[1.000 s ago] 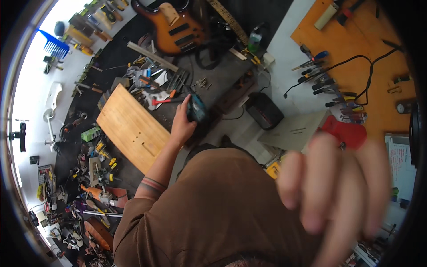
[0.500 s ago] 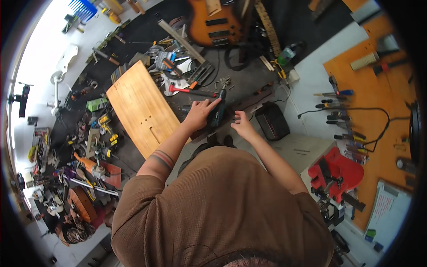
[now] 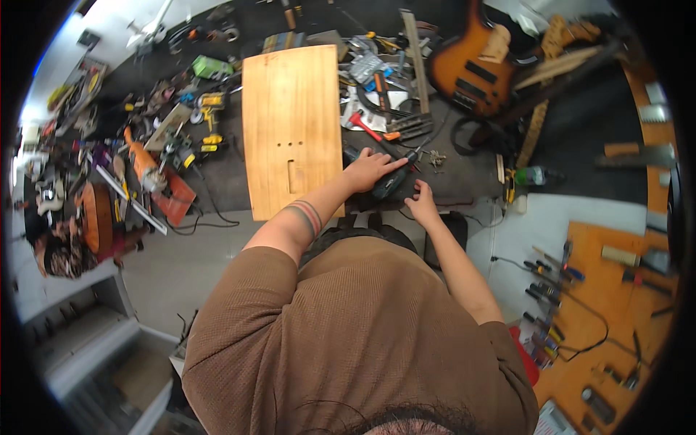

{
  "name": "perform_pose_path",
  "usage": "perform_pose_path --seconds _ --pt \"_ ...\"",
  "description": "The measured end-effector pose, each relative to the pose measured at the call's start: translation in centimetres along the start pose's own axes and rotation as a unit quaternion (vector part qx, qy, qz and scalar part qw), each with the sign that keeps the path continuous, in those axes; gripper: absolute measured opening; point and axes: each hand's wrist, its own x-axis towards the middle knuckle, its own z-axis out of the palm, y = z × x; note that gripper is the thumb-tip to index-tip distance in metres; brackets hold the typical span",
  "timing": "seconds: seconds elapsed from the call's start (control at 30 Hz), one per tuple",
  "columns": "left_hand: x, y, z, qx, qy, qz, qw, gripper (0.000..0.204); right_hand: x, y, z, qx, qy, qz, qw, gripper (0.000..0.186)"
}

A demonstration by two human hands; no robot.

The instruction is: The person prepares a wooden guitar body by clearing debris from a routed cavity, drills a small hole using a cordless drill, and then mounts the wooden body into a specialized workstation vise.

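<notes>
My left hand [image 3: 370,171] lies over a dark green cordless drill [image 3: 391,183] at the bench's front edge. Its index finger stretches along the drill toward the chuck, which points up and right. My right hand [image 3: 423,204] is just right of the drill and apart from it. Its fingers are curled toward the thumb; whether something small is between them is too fine to see. Several screws [image 3: 436,161] lie loose beyond the chuck. Left of the drill is a pale wooden board [image 3: 293,101] with three small holes and a slot.
A red-headed hammer [image 3: 366,125] and hand tools lie behind the drill. A sunburst guitar body [image 3: 464,69] is at the back right. Yellow power drills [image 3: 211,116] and an orange power tool [image 3: 145,163] are at the left. Tools hang on an orange board [image 3: 609,290] at the right.
The view has turned, so the bench now appears shifted and the board stands more upright. My left hand stays on the drill, my right hand beside it.
</notes>
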Motion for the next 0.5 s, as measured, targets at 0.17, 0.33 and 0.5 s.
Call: perform_pose_path --seconds 0.17,0.33,0.5 --pt "-0.1 0.0 0.3 -0.005 -0.008 -0.044 0.999 0.103 2.1 -1.1 -0.6 -0.072 -0.056 -0.045 0.995 0.07" --pt "-1.1 2.3 1.4 0.014 0.051 -0.135 0.989 0.084 3.9 0.9 -1.5 -0.087 -0.105 -0.109 0.985 0.062" --pt "-3.7 7.5 0.7 0.022 0.189 -0.224 0.956 0.09 4.9 2.5 -2.4 -0.061 -0.152 -0.157 0.974 0.049"
